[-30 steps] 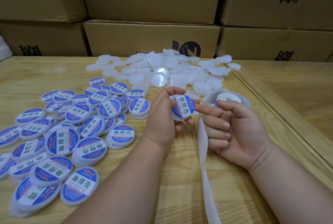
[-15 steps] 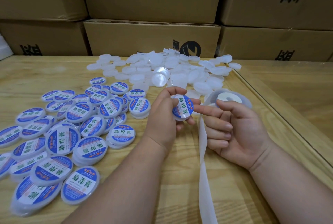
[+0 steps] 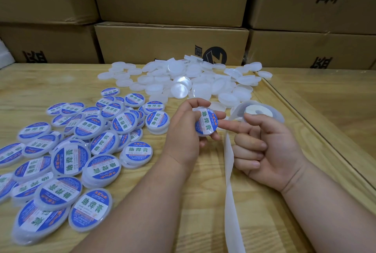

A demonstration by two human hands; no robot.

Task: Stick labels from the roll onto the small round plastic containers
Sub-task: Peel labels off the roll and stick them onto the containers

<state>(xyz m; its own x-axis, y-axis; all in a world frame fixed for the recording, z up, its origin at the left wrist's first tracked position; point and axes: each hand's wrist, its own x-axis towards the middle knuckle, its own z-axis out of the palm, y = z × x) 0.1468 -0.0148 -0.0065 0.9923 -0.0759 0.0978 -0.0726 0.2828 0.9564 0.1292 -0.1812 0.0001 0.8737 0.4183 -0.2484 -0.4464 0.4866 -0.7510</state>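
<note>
The left hand (image 3: 183, 130) pinches a freshly labelled container (image 3: 206, 122) by its rim while the right hand (image 3: 266, 146), other fingers curled, presses its forefinger to the label's edge, just in front of the label roll (image 3: 256, 111). Left of that roll lies a large spread of labelled containers (image 3: 81, 151); behind it the unlabelled heap (image 3: 193, 81) waits, so roughly half seems left. Spent backing strip (image 3: 231, 181) trails toward the viewer over the pale wooden worktop (image 3: 203, 222), cardboard boxes (image 3: 171, 43) stacked behind

The left hand (image 3: 186, 130) is raised, back toward the camera, its fingers and thumb curled in a pinch. The right hand (image 3: 270, 149) lies palm up just beside it, forefinger stretched toward the left hand, the other three fingers curled in.
</note>
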